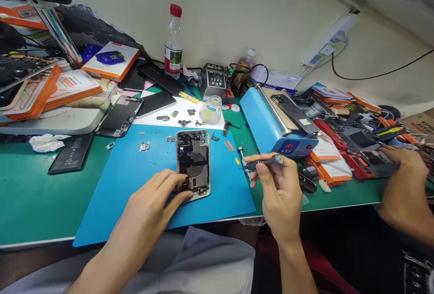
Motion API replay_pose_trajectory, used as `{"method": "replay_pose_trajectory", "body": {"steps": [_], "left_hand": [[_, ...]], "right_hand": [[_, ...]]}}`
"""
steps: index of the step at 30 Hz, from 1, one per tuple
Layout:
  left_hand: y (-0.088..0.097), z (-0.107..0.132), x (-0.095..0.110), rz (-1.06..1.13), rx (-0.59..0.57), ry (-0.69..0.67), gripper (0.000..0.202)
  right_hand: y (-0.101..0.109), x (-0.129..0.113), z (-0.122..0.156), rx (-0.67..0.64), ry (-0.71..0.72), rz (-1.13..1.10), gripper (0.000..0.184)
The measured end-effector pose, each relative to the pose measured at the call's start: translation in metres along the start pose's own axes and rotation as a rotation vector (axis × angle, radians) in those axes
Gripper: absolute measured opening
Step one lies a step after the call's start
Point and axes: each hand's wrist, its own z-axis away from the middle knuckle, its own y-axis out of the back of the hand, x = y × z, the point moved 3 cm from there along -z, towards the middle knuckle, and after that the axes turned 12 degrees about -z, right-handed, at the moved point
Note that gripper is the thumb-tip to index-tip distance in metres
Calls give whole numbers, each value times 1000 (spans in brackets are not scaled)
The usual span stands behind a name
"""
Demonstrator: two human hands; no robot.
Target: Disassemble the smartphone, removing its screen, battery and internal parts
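An opened phone housing (195, 158) lies on the blue mat (135, 194), its inside facing up. My left hand (156, 194) reaches over its lower left corner, with thumb and index finger closed round something small and dark that I cannot make out. My right hand (280, 190) is raised at the mat's right edge, fingers wrapped round a dark grey screwdriver (262, 163) that lies roughly level. Just beyond those fingers is a small metal tool (242, 154), partly hidden. Small phone parts, among them a metal bracket (144, 147), are scattered around the housing.
A blue heated machine (267, 118) with a phone (293, 113) on top stands at the right. Behind the mat are a glass jar (210, 109) and a bottle (173, 45). A battery (71, 154) lies at left. Another person's hand (405, 163) works at far right.
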Motion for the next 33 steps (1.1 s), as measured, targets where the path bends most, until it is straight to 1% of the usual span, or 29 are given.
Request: {"method": "replay_pose_trajectory", "body": {"steps": [3,4,5,7,8,10,16,25,27,31,33], "left_hand": [[2,2,-1,24,-11,-9,6],[2,2,-1,32,-16,-11,4],[3,3,0,39,-19,-14,3],[3,2,1,47,-24,-13,6],[3,2,1,51,-27,-10,7],[2,1,1,57,-32,1,7],[3,0,2,68,-29,-5,9],[4,-2,2,53,-13,-3,11],[4,-2,2,53,-5,-7,11],[5,0,4,51,35,-38,14],[5,0,3,40,47,-47,15]], "right_hand": [[-23,2,12,45,-89,-155,55],[-32,3,17,33,-115,-166,61],[-42,5,22,7,-129,-162,60],[-58,9,30,-65,-120,-135,48],[-64,11,33,-104,-106,-124,44],[-72,16,37,-168,-78,-115,42],[-78,20,37,-259,-55,-169,43],[-80,23,36,-336,-34,-110,48],[-80,22,34,-350,33,-57,51],[-85,13,28,-402,234,65,54],[-87,10,24,-433,246,85,52]]}}
